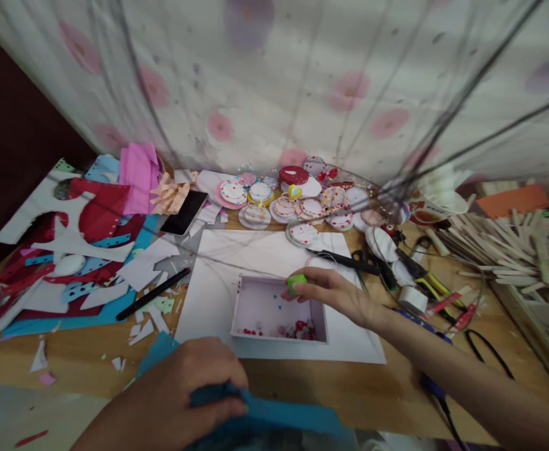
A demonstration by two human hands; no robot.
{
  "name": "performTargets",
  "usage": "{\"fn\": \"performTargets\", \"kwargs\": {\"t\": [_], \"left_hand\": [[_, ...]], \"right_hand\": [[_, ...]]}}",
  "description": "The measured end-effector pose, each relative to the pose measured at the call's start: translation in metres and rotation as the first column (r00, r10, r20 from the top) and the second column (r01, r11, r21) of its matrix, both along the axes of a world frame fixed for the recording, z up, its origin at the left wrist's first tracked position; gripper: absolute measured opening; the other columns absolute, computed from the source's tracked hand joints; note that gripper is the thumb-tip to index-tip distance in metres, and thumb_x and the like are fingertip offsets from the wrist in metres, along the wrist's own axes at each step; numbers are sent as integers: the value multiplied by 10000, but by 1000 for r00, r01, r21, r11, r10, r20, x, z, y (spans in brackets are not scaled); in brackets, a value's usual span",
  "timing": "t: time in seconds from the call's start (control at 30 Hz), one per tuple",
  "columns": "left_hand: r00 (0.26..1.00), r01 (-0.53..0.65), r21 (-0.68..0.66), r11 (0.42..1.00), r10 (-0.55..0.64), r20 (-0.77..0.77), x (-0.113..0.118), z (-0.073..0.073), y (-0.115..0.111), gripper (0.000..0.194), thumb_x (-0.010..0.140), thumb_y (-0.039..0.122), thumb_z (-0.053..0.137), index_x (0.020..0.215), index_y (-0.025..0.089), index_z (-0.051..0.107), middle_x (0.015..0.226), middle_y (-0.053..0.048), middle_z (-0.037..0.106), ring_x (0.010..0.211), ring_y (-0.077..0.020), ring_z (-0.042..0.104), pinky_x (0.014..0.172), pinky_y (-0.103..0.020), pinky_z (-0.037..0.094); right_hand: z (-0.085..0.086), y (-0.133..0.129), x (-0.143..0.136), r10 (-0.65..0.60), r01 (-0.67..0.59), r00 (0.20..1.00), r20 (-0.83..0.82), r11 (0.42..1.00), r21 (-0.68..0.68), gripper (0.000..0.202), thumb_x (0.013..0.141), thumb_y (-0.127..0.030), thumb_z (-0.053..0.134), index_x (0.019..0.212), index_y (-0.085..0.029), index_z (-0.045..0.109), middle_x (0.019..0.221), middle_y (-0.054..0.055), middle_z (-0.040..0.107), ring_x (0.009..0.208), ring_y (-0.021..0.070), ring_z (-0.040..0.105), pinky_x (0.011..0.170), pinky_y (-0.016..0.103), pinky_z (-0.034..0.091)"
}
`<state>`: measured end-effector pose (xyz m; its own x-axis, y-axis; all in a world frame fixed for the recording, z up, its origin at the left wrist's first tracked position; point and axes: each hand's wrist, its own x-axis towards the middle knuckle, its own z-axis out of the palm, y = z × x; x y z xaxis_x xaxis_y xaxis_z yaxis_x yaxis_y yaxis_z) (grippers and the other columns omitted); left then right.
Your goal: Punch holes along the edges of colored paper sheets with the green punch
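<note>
My left hand (199,382) is closed on a blue sheet (288,416), paper or thin foam, near the front edge of the table. Between the fingertips of my right hand (326,291) is a small bright green object (296,283), whose exact kind I cannot make out. That hand hovers over the right side of a shallow white box (260,307). Small red, white and blue bits (298,330) lie in the box, mostly along its near side. Under the box is a white paper sheet (203,275).
Cut scraps and red and blue sheets (86,275) crowd the left, with a phone (185,213) and a black pen (152,294). Decorated paper discs (303,207) line the back. Pliers (427,285), a glue gun (432,382) and wooden sticks (514,244) are at the right.
</note>
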<state>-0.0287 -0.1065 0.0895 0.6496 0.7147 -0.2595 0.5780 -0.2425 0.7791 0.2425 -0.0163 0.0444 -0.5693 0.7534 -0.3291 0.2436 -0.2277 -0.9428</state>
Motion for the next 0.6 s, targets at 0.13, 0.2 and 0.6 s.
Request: {"fn": "performTargets", "kwargs": {"t": [0.13,0.2,0.6], "left_hand": [[993,-36,50,998,30,115,-17,-4,-21,42,839,303,623,822,270,643,795,47,682,768,-129,626,707,-193,468],[964,-237,116,965,218,154,-24,-13,-26,87,826,346,629,793,269,648,768,43,691,730,-137,634,655,-186,479],[980,-123,129,984,100,169,1,-32,-30,57,870,246,577,851,247,631,806,26,667,763,-125,629,725,-193,471]], "right_hand": [[7,-23,19,-129,143,984,-123,983,115,285,847,-433,627,1010,-204,678,1091,90,685,1006,237,611,889,370,458],[5,-38,30,-165,194,941,-297,978,71,333,839,-472,622,1052,-224,683,1148,100,665,1036,261,599,884,382,465],[-20,-39,2,-424,395,863,-276,905,-156,262,779,-414,694,945,-212,697,1039,75,720,1061,245,623,961,399,444]]}}
